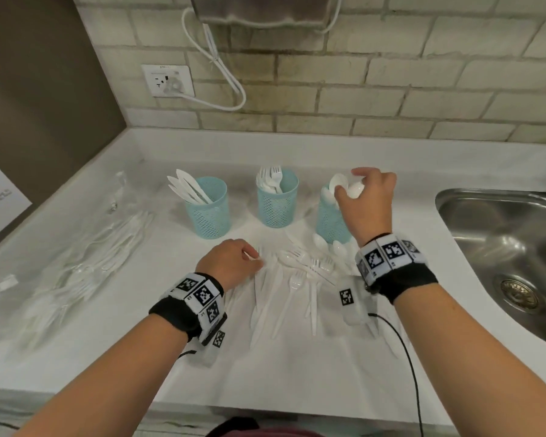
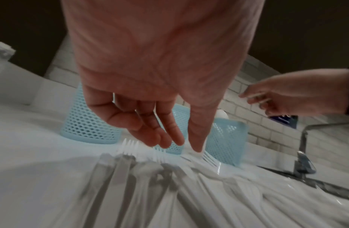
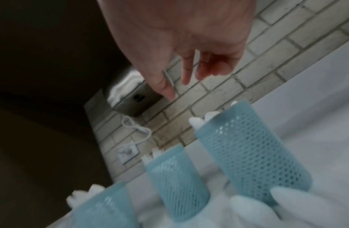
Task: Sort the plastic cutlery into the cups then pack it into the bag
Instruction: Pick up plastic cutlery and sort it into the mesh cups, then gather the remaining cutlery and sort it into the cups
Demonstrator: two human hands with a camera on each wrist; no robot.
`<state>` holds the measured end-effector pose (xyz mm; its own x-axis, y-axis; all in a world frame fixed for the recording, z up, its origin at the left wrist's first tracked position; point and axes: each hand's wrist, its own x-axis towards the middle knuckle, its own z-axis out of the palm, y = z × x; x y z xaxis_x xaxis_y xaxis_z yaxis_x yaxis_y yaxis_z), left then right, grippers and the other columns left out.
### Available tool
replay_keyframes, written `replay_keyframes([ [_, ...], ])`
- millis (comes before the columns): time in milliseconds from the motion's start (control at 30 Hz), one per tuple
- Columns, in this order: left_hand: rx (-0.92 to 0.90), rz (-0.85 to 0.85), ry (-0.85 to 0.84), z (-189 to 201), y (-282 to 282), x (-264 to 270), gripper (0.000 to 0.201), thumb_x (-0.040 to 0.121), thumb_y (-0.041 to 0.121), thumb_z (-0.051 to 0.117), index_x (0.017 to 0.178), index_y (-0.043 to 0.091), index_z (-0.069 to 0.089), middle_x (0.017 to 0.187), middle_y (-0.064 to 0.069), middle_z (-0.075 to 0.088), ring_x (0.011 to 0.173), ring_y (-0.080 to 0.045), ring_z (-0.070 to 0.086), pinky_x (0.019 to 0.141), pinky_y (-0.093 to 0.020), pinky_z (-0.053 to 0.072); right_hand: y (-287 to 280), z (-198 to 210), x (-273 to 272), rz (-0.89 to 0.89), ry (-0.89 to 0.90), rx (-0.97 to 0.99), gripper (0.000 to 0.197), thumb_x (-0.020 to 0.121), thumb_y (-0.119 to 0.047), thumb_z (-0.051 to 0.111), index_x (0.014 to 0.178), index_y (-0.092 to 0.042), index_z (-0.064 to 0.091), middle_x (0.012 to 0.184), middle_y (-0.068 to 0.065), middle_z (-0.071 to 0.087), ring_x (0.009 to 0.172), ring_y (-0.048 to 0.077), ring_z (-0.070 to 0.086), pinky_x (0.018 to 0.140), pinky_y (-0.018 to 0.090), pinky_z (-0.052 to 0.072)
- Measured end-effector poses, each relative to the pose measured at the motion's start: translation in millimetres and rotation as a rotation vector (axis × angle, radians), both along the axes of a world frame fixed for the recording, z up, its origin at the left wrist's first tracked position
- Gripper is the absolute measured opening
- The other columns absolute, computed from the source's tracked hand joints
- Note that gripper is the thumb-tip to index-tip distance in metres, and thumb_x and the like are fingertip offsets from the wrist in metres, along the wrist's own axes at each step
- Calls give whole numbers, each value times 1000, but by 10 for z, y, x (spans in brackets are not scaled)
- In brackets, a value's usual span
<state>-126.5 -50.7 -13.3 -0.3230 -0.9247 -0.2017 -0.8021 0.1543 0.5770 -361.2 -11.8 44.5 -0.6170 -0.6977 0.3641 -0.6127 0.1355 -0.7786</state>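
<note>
We see three blue mesh cups standing in a row toward the back of the white counter [image 1: 297, 357]: the left cup [image 1: 208, 207] holds knives, the middle cup [image 1: 277, 200] holds forks, and the right cup [image 1: 332, 216] holds spoons. In front of them, near the middle of the counter, lies a loose pile of white plastic cutlery [image 1: 292, 279], forks, knives and spoons mixed together. The right hand [image 1: 368, 200] hovers just above the right cup; in the right wrist view its fingers [image 3: 186, 72] hang loose and spread with nothing between them, so the grip is released. The left hand [image 1: 230, 263] reaches down to the left edge of the pile; its fingers [image 2: 197, 138] are extended, with the tips at a fork [image 2: 207, 158], not closed around it as far as we can tell. A clear plastic bag [image 1: 85, 257] with cutlery inside lies flat along the counter's left edge. A steel sink [image 1: 501, 247] is set into the right end of the counter, and a wall socket [image 1: 167, 80] with a white cord sits on the tiled wall behind
</note>
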Motion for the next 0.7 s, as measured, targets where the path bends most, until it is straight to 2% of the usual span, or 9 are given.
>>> replay_keyframes([
  [67,3,-57,-88,-6,92,-53,21,76,48,69,88,33,60,86,15,57,88,-10,59,81,-28,46,112,-89,148,92,31,48,24,81,-20,66,104,-13,60,104,4,50,91,20,54,84,32,48],
  [133,1,-126,-180,-10,168,-120,29,70,53,71,89,34,60,86,16,54,90,-10,58,81,-29,47,225,-217,242,222,45,301,16,82,-18,65,97,-13,62,85,-2,55,82,17,57,77,29,47],
  [167,-7,-154,-231,-16,194,-146,33,68,56,72,89,35,59,89,16,54,92,-11,57,82,-30,47,280,-294,262,275,74,469,16,82,-19,65,97,-14,63,84,-2,58,85,18,59,76,27,46],
  [267,-21,-183,-327,-29,234,-179,40,66,57,73,94,32,59,101,11,56,97,-13,58,87,-33,48,416,-483,268,333,221,825,28,82,-23,64,108,-14,60,116,7,60,111,25,56,88,30,44],
  [367,-35,-159,-309,-39,232,-156,36,71,51,72,98,29,60,105,7,57,98,-14,58,86,-32,48,483,-550,281,308,252,845,38,84,-20,61,122,-15,55,135,11,52,123,24,50,97,32,42],
  [433,-51,-145,-287,-38,229,-140,33,73,47,72,98,28,60,107,5,59,98,-15,58,87,-31,47,492,-559,290,299,266,834,42,86,-16,59,128,-16,52,140,12,49,127,23,47,98,31,41],
  [467,-60,-143,-283,-37,233,-132,33,75,46,71,99,28,59,107,5,59,99,-15,58,87,-31,47,491,-556,300,310,277,845,40,86,-14,58,126,-15,55,138,12,50,126,23,49,98,31,42],
  [600,-106,-119,-287,-34,277,-70,39,77,51,68,105,27,54,110,5,54,103,-16,55,86,-31,44,480,-570,337,331,274,884,23,82,-17,60,103,-9,67,109,8,66,103,25,61,88,32,51],
  [700,-128,-46,-256,-42,276,58,40,84,51,59,111,22,50,116,1,50,110,-20,52,86,-34,42,469,-544,359,316,253,894,10,79,-18,62,78,-8,62,91,6,63,94,25,62,75,27,48],
])
